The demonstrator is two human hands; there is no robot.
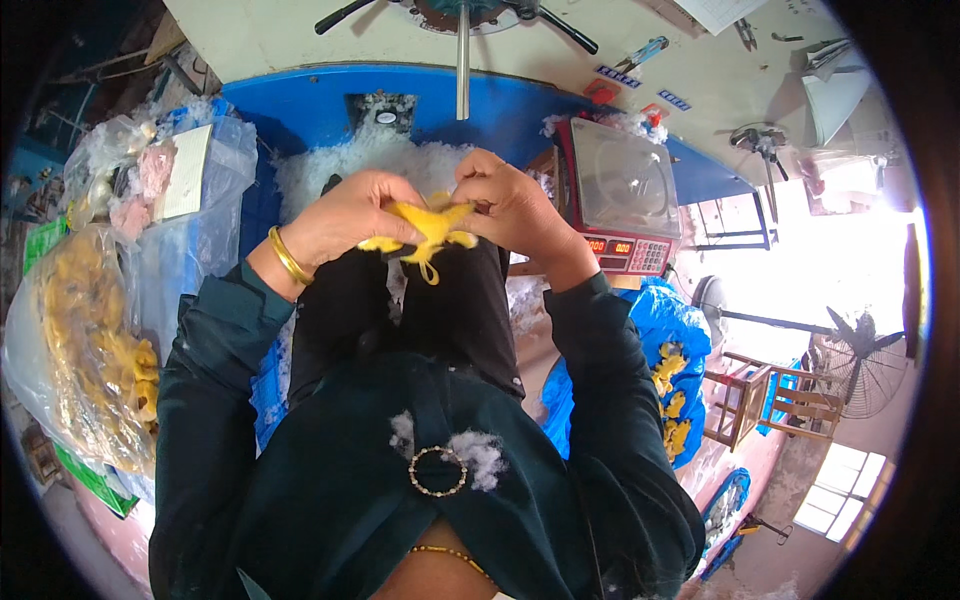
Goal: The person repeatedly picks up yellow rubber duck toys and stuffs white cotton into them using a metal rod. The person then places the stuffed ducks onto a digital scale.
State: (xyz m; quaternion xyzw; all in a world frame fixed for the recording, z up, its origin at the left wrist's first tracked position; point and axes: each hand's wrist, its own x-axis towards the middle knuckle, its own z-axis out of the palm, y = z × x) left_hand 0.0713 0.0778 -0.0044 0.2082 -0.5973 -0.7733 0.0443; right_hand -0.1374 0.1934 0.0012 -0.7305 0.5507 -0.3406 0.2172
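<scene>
A small yellow plush piece [432, 225] with a thin yellow loop hanging from it is held between my two hands above my lap. My left hand [352, 218], with a gold bangle at the wrist, is closed on its left side, thumb on top. On the other side, the fingers of my right hand [522, 208] pinch its edge. Fluffy white stuffing [390, 152] lies heaped just beyond my hands. Above it, a metal tube [463, 70] sticks out toward me from the machine.
On the left stands a clear plastic bag [85, 320] of yellow plush pieces. A red weighing scale [622, 195] sits right of my hands. Below it, a blue bag [672, 315] holds more yellow pieces. Farther right are a wooden chair [740, 405] and a standing fan [855, 365].
</scene>
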